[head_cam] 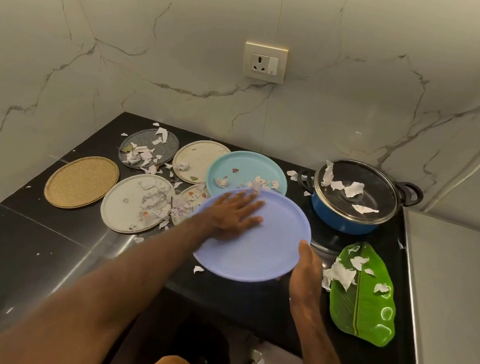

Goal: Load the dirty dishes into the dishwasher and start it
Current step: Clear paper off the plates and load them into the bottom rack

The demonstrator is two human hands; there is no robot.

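**Hidden parts.** The right hand [307, 266] grips the lilac plate [267, 253] at its right rim. The thumb lies over the rim; the fingers pass beneath the plate and are hidden. The plate is tilted, and its far edge covers the near rim of the teal plate [246, 167]. Whether the two touch cannot be told. The lilac plate's left edge and the left forearm cover most of a small plate [189, 201], so only a crescent of it shows. The left fingertips are blurred. The lower frame edge cuts off both forearms.

**Left hand.** The left hand [235, 215] is open and palm down, with fingers straight and spread. It presses flat on the upper left face of the lilac plate.

**Surroundings.** All items stand on a black counter [48, 244] in a marble-walled corner.
- **Left of the lilac plate:** a white plate [121, 205] heaped with paper scraps [154, 199], and beyond it a tan plate [82, 181].
- **Behind:** a grey plate [145, 142] and a cream plate [200, 155], both carrying scraps. The teal plate overlaps the cream plate.
- **Right:** a blue pot [344, 221] under a glass lid [380, 190], with scraps on the lid.
- **Near right:** a green leaf plate [368, 302] just beside the right hand, with scraps on its far end.
- **Wall above:** a socket [264, 63].
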